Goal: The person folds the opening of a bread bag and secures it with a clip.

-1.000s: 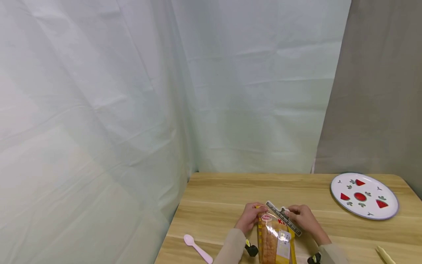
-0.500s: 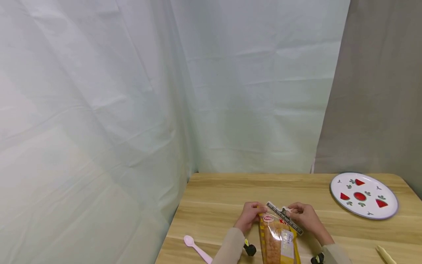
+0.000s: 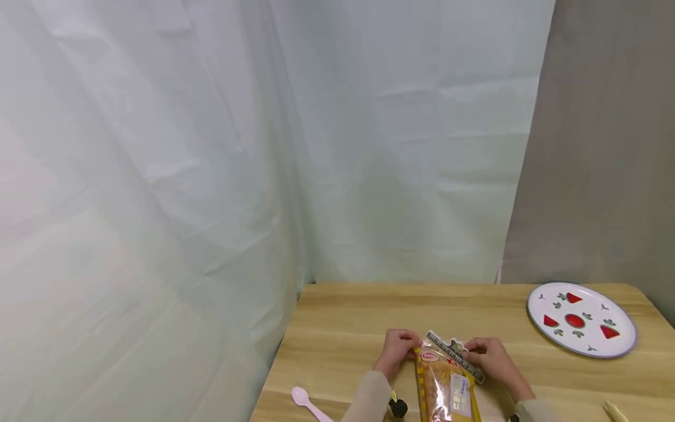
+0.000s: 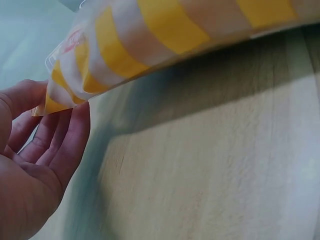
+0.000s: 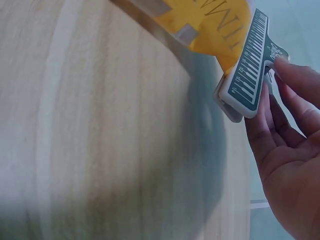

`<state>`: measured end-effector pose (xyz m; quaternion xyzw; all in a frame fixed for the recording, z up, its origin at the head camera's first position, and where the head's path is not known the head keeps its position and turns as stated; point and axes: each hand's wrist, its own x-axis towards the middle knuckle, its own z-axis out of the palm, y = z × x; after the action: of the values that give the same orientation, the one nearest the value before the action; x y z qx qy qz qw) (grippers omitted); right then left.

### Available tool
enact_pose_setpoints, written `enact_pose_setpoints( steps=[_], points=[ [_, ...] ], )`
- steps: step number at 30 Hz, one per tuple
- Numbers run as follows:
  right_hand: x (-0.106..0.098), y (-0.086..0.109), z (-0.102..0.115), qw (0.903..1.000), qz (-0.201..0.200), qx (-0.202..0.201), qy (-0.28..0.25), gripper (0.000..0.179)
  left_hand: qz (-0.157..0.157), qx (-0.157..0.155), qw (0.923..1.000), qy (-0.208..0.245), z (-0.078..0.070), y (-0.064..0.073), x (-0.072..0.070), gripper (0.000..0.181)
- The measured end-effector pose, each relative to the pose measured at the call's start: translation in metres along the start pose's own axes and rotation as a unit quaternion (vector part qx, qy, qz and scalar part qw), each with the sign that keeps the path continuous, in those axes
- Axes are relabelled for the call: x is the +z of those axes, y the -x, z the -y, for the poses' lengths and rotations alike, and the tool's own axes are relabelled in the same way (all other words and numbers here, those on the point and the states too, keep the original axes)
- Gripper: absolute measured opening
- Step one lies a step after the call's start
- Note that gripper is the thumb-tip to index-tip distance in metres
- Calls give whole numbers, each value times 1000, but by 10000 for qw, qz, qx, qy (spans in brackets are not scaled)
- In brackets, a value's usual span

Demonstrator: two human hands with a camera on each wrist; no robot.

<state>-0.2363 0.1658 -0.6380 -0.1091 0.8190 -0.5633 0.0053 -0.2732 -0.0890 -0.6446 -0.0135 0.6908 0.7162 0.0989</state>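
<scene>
A clear and yellow-striped bag of bread (image 3: 440, 384) lies at the front of the table, its top end pointing away from me. My left hand (image 3: 396, 350) pinches the bag's upper left corner between thumb and fingers, as the left wrist view shows on the striped bag edge (image 4: 122, 45). In my right hand (image 3: 490, 357) is a long bag clip (image 3: 454, 356) with a piano-key pattern, held by its handle. The clip slants across the top of the bag. In the right wrist view, the clip (image 5: 247, 65) has the bag's yellow corner (image 5: 220, 30) between its two bars.
A pink spoon (image 3: 310, 403) lies to the left of the bag. On the far right stands a white oval plate (image 3: 590, 310) with red fruit patterns. A small pale yellow object (image 3: 614, 411) is at the front right. Pale curtains (image 3: 411, 176) hang behind the wooden table (image 3: 337, 319).
Both hands keep their holds on bag and clip. The bag's lower end has swung slightly to the right. The whole scene sits a little lower in the head view.
</scene>
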Motion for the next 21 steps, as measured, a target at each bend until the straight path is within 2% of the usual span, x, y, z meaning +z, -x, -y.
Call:
enact_pose_setpoints(
  steps=[8,17,21],
  points=[
    [5,-1,-6,9980,-368,503,144,14,-236,198,9984,-470,1,-1,1,7],
    [5,-8,-12,9973,-418,525,300,11,-223,486,9934,-1013,-1,-10,-1,4],
    [7,-11,-14,9957,-480,700,370,11,-242,460,9918,-1168,1,-14,-2,3]
  ],
)
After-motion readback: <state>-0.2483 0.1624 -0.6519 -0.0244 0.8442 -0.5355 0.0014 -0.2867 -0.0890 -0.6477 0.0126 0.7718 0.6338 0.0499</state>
